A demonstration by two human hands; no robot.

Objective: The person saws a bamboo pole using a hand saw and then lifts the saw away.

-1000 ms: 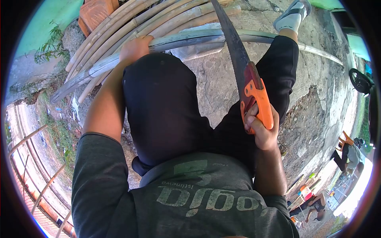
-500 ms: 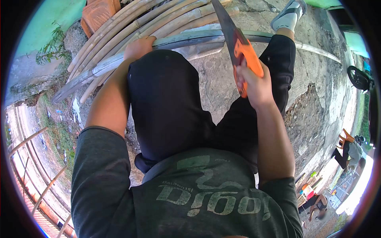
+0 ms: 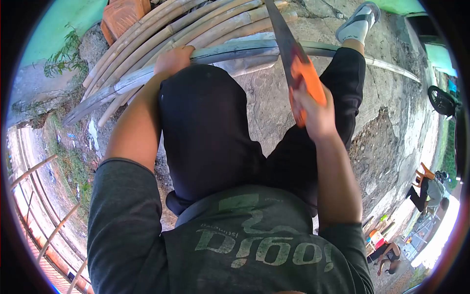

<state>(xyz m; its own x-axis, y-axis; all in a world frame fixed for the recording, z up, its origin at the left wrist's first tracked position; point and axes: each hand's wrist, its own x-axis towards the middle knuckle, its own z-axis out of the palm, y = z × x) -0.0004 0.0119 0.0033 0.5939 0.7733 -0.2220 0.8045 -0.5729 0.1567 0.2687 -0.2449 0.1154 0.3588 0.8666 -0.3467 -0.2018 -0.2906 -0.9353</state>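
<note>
A hand saw (image 3: 281, 30) with a dark blade and an orange handle is in my right hand (image 3: 318, 115), whose fingers wrap round the grip. The blade points away from me and crosses the long grey bamboo pole (image 3: 235, 49); whether its teeth touch the pole I cannot make out. My left hand (image 3: 174, 60) is closed over the same pole, left of the saw and just beyond my bent knee. Its fingers are partly hidden. The pole runs from the left, past my knee, to beneath my stretched leg.
Several bamboo poles (image 3: 196, 27) lie beyond my left hand on cracked concrete (image 3: 264, 98). An orange plastic object (image 3: 125, 18) stands by the green wall at upper left. At far right are a motorcycle wheel (image 3: 442, 100) and two people, one near an orange chair (image 3: 424, 173).
My right hand and the saw have shifted slightly back toward my body. My left hand stays on the bamboo pole.
</note>
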